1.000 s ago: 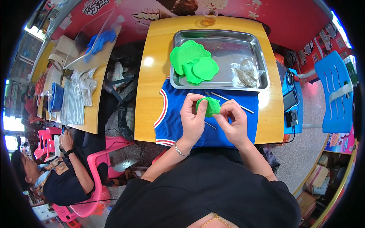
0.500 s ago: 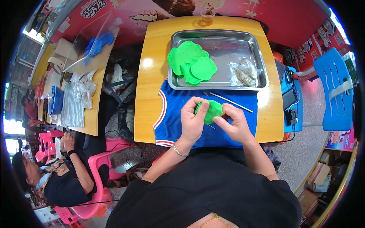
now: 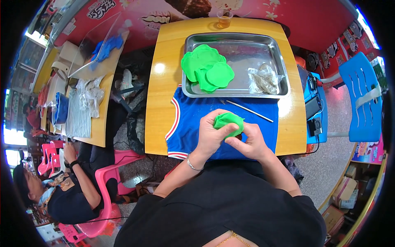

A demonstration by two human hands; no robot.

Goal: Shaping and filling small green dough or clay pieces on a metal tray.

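My left hand and my right hand pinch a crumpled green sheet between them, fingers closed round it. They are above a blue jersey with red-and-white trim, and a pale thin rod lies on it beyond them. Behind the jersey, a steel tray holds overlapping wavy-edged green sheets on the left and a clear bag of brownish stuff on the right.
The yellow table bears a plastic cup at the back. At right stand a blue chair and electronic devices. At left, a seated person on a pink chair is beside another cluttered table.
The green sheet and both hands have moved a little toward me. My left thumb has swung down and right across the sheet's lower part, and the sheet looks more folded.
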